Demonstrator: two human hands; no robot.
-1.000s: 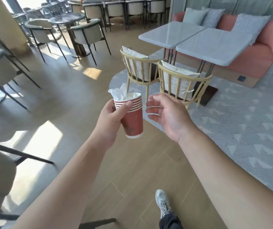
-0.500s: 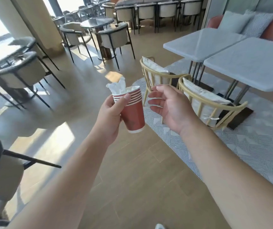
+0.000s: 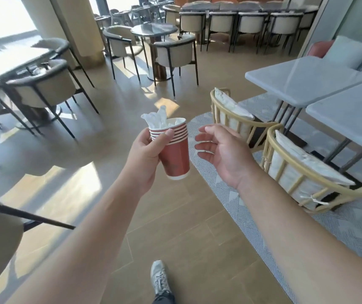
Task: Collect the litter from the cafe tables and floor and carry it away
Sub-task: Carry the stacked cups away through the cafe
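Wood-look plank flooring (image 3: 175, 238) fills the lower half of the frame, giving way at right to a grey rug (image 3: 340, 227) woven in a chevron pattern. Near the centre, the left hand (image 3: 145, 159) is wrapped around a red paper cup (image 3: 174, 153), thumb pressed across the white-striped band below its rim. It looks like several nested cups, though the blur makes that hard to confirm. The cup's long axis is close to upright, its mouth facing up and leaning slightly toward the upper left, its white base toward the lower right. Crumpled white tissue (image 3: 156, 118) juts out of the mouth, soft and creased.

Just right of the cup, not touching it, the right hand (image 3: 221, 156) hangs empty, palm toward the cup, fingers loosely curled and spread.

At right stand two rattan-style chairs (image 3: 307, 178) with curved tan frames and white cushions, tucked beside two square pale grey tables (image 3: 303, 82) on thin dark metal legs. In the upper left and top, round-backed cream armchairs (image 3: 173, 51) with black metal legs surround a small round dark table (image 3: 153, 30). One grey sneaker (image 3: 159, 279) shows at the bottom centre.
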